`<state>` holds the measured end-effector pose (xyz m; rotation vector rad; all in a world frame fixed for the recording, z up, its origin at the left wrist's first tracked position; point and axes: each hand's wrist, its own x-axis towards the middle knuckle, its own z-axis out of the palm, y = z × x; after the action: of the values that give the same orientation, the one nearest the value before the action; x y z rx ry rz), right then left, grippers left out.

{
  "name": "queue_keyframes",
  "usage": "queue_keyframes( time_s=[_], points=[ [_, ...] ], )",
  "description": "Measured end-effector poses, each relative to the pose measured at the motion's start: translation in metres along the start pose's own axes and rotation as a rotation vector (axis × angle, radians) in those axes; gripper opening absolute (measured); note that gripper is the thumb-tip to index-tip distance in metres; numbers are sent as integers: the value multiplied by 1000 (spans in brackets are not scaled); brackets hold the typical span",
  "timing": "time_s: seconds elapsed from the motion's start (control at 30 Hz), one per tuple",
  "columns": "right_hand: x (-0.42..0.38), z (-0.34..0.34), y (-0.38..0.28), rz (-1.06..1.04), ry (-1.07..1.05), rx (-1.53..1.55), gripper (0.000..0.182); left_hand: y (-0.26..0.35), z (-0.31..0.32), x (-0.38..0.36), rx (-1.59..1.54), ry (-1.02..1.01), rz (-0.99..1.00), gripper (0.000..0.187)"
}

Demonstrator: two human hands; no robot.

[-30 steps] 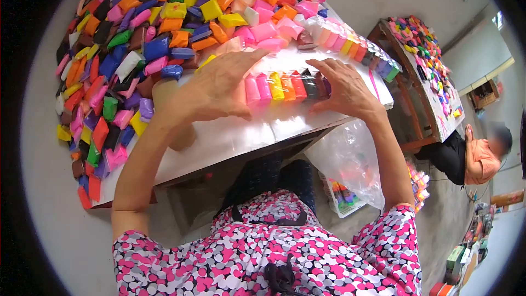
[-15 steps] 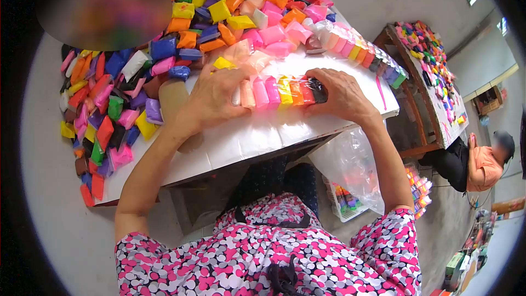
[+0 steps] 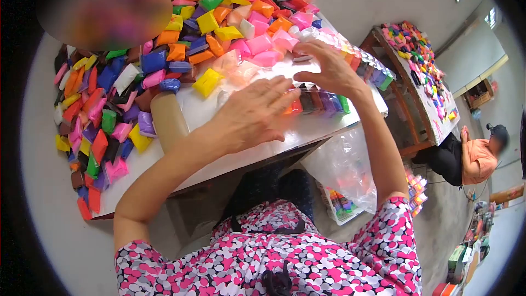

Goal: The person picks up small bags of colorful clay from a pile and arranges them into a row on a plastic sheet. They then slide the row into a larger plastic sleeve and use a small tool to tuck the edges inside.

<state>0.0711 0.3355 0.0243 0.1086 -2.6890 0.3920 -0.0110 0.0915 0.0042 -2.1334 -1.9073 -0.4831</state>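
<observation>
A row of small coloured packets [image 3: 320, 102] in clear wrapping lies on the white tabletop, with orange, red, brown, purple and green showing. My left hand [image 3: 252, 108] lies flat across the row's left part, fingers stretched out, hiding the packets beneath it. Raised just behind the row is my right hand [image 3: 331, 69], its thumb and fingers apart and curved, with nothing between them. A second wrapped row [image 3: 375, 71] sits beyond the right hand, partly covered by it. One yellow packet [image 3: 207, 83] rests behind my left hand.
A large heap of coloured packets [image 3: 208, 22] covers the back and left of the table. Near my left forearm stands a tan cardboard tube [image 3: 169, 118]. A clear plastic bag [image 3: 345, 161] hangs at the front edge over a white basket [image 3: 334, 206]. At right, a person [image 3: 476, 156] sits near another table [image 3: 424, 90].
Both hands have let go of the row's ends. My left hand has moved right and flattened over it; my right hand has lifted away toward the back. The row now lies farther right.
</observation>
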Motion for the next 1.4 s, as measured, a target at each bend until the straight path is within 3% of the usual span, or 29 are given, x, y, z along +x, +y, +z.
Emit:
queue_keyframes(
  time_s=[0.1, 0.27, 0.5, 0.7, 0.8, 1.1, 1.4],
  points=[
    [23, 15, 0, 50, -209, 124, 44, -13, 28, 14, 140, -87, 223, 78],
    [43, 31, 12, 7, -346, 80, 22, -27, 43, 20, 31, -42, 290, 60],
    [26, 20, -8, -91, -67, 124, 14, -28, 47, 22, 24, -34, 255, 52],
    [-10, 22, -35, -298, 113, -132, 7, -30, 49, 20, -30, 27, 284, 51],
    [-18, 24, -40, -280, 187, -142, 7, -29, 51, 19, -66, 40, 271, 51],
    [-17, 23, -40, -232, 182, -87, 9, -29, 50, 16, -132, 62, 233, 41],
    [-21, 20, -39, -164, 154, 53, 8, -19, 47, 7, 173, 233, 231, 39]
  ],
)
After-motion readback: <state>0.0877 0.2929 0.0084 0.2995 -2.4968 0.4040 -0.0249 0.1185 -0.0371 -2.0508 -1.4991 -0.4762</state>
